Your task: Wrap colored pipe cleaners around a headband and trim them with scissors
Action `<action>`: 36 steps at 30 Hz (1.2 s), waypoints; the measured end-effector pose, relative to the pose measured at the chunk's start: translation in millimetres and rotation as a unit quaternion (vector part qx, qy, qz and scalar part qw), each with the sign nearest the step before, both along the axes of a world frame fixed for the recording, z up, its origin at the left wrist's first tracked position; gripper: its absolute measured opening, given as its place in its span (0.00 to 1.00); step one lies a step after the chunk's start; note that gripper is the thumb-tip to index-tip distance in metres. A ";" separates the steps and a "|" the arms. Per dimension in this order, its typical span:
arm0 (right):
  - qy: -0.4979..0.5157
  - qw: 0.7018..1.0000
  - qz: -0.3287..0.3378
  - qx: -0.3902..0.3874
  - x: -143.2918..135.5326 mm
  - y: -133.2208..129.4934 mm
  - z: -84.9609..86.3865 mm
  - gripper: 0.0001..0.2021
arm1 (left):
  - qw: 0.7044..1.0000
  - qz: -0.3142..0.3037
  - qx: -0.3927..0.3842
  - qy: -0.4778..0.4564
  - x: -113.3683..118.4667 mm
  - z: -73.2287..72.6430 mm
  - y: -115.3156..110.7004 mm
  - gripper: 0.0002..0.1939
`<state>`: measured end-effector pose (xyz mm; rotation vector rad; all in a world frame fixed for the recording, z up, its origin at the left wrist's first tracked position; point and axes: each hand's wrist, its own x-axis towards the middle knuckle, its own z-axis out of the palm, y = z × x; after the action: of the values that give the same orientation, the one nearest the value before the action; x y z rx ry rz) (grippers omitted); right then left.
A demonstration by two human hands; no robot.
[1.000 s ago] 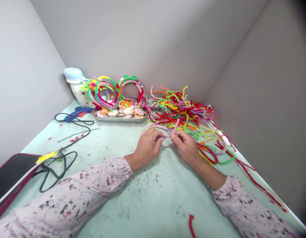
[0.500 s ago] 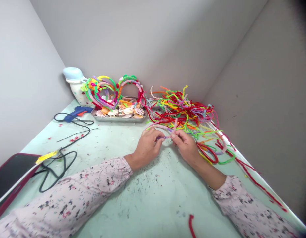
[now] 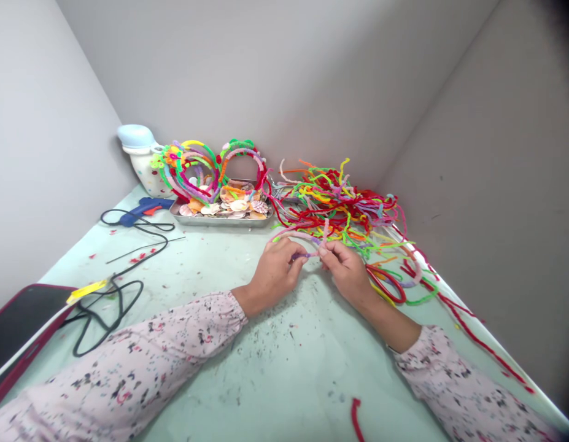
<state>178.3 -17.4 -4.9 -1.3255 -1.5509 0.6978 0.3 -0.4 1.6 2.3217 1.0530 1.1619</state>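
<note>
1. You work bare-handed over a pale green worktop (image 3: 261, 374), your floral sleeves reaching in from its near edge.
2. Your left hand (image 3: 279, 269) pinches a purple stretch of a fuzzy pink-and-purple strand (image 3: 295, 234), thumb and forefinger together on it.
3. Your right hand (image 3: 344, 269) clamps the same strand just beside, a pink tip rising above your fingers; the strand arcs behind both hands, out from the worktop's middle toward its far edge.
4. Beyond your right hand, a tangle of bright fuzzy stems (image 3: 334, 199) fills the far right corner and trails down the right edge.
5. Along the far edge, decorated hoops (image 3: 201, 147) stand at a metal tray (image 3: 220, 222) of seashells (image 3: 238, 207).
6. Near the far left corner, a blue glue gun (image 3: 141, 212) lies before a blue-lidded white container (image 3: 143, 166).
</note>
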 end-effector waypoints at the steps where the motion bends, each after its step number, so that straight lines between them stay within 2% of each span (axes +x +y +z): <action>1: 0.002 1.000 -0.001 0.001 -0.3 -0.1 0.0 0.11 | 1.000 0.000 0.000 0.000 0.0 0.1 0.1 0.02; 36: -0.015 1.000 -0.011 0.012 0.0 1.4 -2.5 0.10 | 1.000 0.001 -0.007 0.016 0.3 -0.8 1.4 0.02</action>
<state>178.3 -16.1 -7.4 -1.3381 -1.5631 0.6455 0.6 0.9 0.8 2.3358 1.0720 1.1189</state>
